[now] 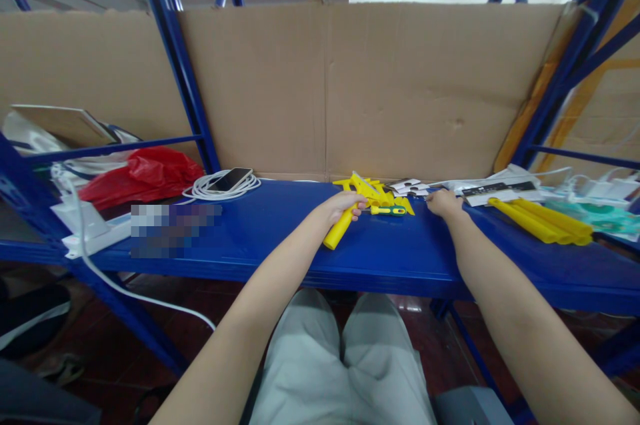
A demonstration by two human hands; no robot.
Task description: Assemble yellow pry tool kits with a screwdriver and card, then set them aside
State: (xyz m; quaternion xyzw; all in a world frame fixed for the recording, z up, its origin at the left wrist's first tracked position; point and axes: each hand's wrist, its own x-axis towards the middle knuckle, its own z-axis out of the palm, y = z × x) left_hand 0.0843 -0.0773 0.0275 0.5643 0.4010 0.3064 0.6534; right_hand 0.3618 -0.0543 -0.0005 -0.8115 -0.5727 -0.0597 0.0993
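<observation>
Yellow tube (339, 231) in left hand (346, 207), near end protruding.

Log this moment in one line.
left hand: gripping yellow tube | right hand: near white pieces, hold unclear | yellow-green tool: on blue shelf

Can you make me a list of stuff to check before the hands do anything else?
1. Yellow tube held in the left grip: ok.
2. Right grip holding something: cannot tell; the fingertips are too small to see clearly.
3. Tool with the green-and-yellow handle lying between the hands: ok.
4. Small yellow pieces laid out neatly: not ok; they are jumbled together.
5. Three yellow tubes side by side, over on the right: ok.
6. Phone away from both hands: ok; it lies on the coiled white cable.
</observation>
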